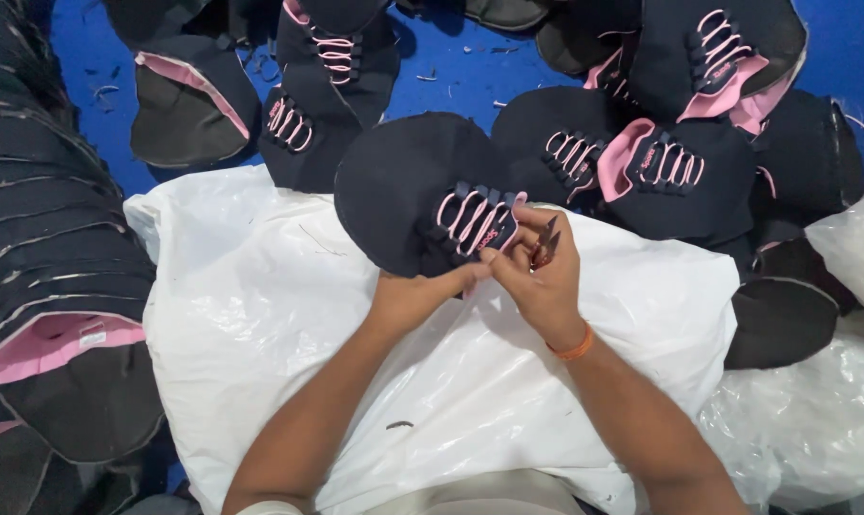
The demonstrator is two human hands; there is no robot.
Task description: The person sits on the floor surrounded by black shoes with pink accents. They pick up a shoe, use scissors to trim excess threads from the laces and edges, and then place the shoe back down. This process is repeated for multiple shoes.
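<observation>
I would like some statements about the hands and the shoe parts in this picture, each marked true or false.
1. Both hands touch one black shoe upper with pink laces. True.
2. The right hand holds a small metal cutting tool. True.
3. The right wrist wears a green band. False: the wristband is orange.
4. The hands work over a red cloth. False: a white plastic sheet lies under them.
5. The left hand is away from the shoe upper. False: its fingers are at the edge of the shoe upper.

A small white label (92, 338) is seen sewn on pink lining at left; small pink tongue labels (650, 159) are seen at upper right.
</observation>
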